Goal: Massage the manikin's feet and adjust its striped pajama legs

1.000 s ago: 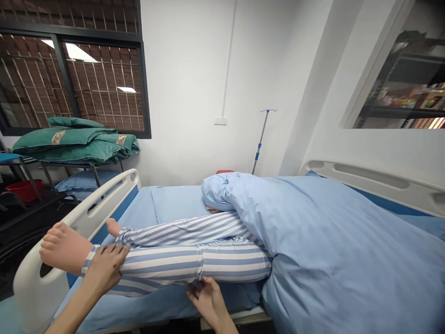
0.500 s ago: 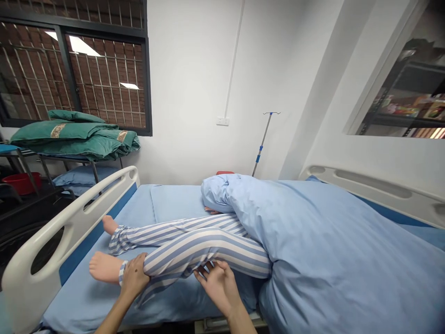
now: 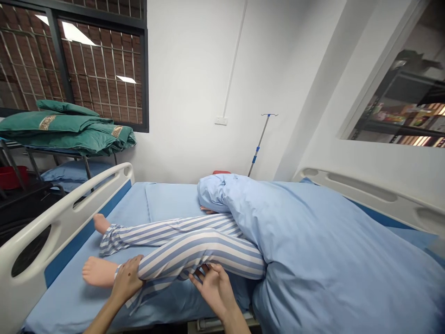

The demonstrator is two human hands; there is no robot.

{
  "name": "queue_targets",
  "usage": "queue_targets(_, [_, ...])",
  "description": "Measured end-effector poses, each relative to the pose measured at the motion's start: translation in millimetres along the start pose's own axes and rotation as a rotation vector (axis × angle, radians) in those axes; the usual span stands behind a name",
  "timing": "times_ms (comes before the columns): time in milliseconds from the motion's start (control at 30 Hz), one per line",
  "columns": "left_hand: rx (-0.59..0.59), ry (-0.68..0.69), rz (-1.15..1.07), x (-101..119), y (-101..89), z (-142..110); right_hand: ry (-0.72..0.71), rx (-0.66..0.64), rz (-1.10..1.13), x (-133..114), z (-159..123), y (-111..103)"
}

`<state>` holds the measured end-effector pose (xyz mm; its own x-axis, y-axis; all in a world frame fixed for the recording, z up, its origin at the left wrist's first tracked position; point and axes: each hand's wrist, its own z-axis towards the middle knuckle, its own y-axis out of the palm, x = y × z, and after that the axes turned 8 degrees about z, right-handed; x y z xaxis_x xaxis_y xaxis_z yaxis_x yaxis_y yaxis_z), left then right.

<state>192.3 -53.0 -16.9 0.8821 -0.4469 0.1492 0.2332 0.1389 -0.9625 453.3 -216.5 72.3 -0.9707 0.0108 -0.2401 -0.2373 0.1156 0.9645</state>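
A lying figure's near leg (image 3: 194, 250), in blue-and-white striped trousers, is bent a little with its knee raised. My left hand (image 3: 128, 277) is wrapped over the lower shin, just above the bare near foot (image 3: 99, 272). Palm up, my right hand (image 3: 216, 285) reaches under the bent knee; its fingertips press into the cloth and are partly hidden. The far leg (image 3: 167, 232) lies straighter behind, ending in another bare foot (image 3: 101, 223). A light blue quilt (image 3: 313, 241) covers the figure from the thighs up. Some fingers (image 3: 207, 210) show below its folded edge.
The bed's foot board (image 3: 24, 246) stands at the left, its head board (image 3: 361, 190) at the right. Blue sheet (image 3: 170, 199) shows beyond the legs. Behind the bed are a drip stand (image 3: 259, 144) and a white wall. Green folded bedding (image 3: 66, 132) is piled at the left.
The view has shifted slightly, so most things appear a little farther left. Both hands keep their places on the near leg, which shows no clear movement.
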Motion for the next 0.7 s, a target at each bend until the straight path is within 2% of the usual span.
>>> queue_targets(200, [0.062,0.14,0.087,-31.2,-33.1,6.1,-0.017,0.017,0.034,4.5,0.8,-4.0])
queue_targets(433, [0.011,0.2,0.213,-72.0,-62.2,5.5,-0.011,0.075,0.03,21.7,4.0,-20.6])
queue_targets(567, [-0.003,0.226,0.27,-89.1,-73.8,2.9,-0.001,0.126,0.028,34.0,9.6,-36.2])
queue_targets(700, [-0.013,0.256,0.315,-101.7,-77.0,0.4,0.019,0.186,0.037,45.9,17.0,-54.6])
